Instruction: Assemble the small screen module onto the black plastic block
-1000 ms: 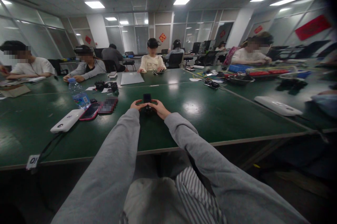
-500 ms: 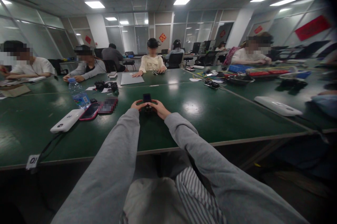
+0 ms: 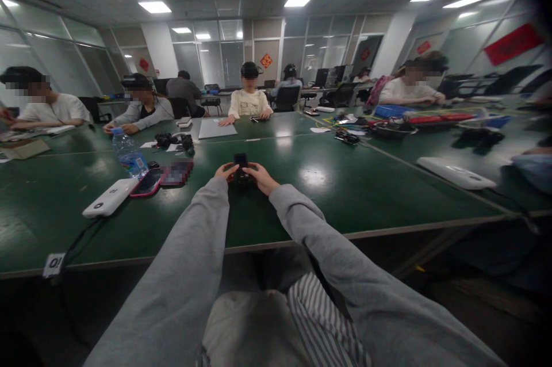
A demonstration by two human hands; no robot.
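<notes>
small black device (image 3: 240,161) upright mid green worktop (image 3: 345,183), left hand (image 3: 226,172) and right hand (image 3: 261,178) fingers pinching its base from both sides (looks rigid, light, likely slick casing), so grip low on the sides.

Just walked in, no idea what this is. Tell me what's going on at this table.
A person holds a small black device between left hand and right hand, arms stretched out over the green table. To the left of it are a bottle, a phone and a white pack. Other people sit around the table.
</notes>
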